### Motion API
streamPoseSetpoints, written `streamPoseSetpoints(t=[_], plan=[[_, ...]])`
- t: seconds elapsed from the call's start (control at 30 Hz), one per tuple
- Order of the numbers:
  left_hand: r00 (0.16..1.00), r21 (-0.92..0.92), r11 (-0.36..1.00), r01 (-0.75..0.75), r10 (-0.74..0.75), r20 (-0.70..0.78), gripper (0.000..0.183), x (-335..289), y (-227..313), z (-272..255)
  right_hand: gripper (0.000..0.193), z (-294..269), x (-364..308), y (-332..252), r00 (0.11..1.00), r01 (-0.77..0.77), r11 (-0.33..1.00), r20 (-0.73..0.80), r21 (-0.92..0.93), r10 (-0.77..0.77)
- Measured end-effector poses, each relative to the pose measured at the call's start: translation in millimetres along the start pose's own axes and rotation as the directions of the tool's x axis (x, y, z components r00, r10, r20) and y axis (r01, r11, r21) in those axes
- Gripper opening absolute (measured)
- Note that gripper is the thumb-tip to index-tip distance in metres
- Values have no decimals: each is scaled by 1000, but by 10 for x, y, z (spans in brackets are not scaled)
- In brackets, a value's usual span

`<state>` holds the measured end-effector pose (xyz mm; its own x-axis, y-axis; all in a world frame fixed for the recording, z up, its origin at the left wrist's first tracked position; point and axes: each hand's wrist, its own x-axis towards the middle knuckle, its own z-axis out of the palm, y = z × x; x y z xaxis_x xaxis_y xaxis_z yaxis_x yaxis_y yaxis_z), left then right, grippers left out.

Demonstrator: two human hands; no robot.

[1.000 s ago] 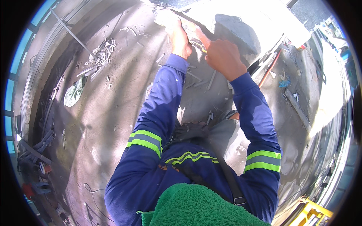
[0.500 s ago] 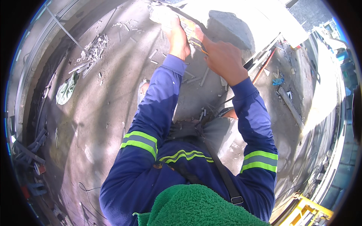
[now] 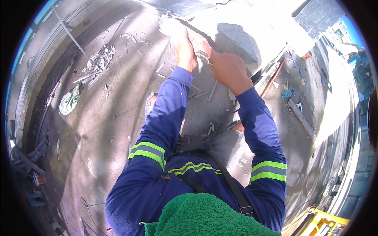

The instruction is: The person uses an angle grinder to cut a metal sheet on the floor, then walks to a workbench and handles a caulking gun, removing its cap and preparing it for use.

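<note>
Sunlit ground (image 3: 106, 133), bleached at top; right hand (image 3: 229, 67) grips slim tool (image 3: 204, 58); left hand (image 3: 184, 48) washed out, grasp unclear

Floor (image 3: 118, 122) around you: dusty, streaked with shadow. On your left, a heap of broken grey strips (image 3: 101, 61), then a crumpled pale green sheet (image 3: 71, 100) just below it; thin pole (image 3: 70, 35) slanting at upper left. Dark cable (image 3: 94, 205) loops at lower left. On your right, an orange-red rod (image 3: 272, 78), a crumpled blue scrap (image 3: 288, 93) and, near that, a grey-brown plank (image 3: 301, 119). Yellow frame (image 3: 330, 217) at your lower right, partly cut off.
</note>
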<state>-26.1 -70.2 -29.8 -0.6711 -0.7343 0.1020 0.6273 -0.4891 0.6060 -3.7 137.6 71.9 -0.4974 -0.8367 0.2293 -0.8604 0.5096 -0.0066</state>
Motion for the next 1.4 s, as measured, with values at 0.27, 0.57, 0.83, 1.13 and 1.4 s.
streamPoseSetpoints(t=[0.27, 0.57, 0.83, 1.13, 1.4], plan=[[991, -43, 991, 126, -128, -36, 32, -416, 108, 223, 73, -108, -222, 8, 1000, -7, 1000, -23, -16, 6], [998, 46, 998, 41, -39, -38, 52, -113, 84, 121, 95, 132, 70, 73, 1000, -3, 999, -8, -32, 3], [998, 22, 999, 48, -47, -42, 52, -204, 43, 130, 86, 28, -72, 39, 997, 21, 997, -77, -72, -26], [999, -8, 999, 39, -39, 27, 46, -321, -22, 40, 82, -37, -331, 36, 994, 25, 999, -102, -45, -30], [997, 97, 994, 53, -47, -65, 37, -372, 166, 319, 85, 155, -85, 107, 987, 45, 997, -153, -67, -55]])
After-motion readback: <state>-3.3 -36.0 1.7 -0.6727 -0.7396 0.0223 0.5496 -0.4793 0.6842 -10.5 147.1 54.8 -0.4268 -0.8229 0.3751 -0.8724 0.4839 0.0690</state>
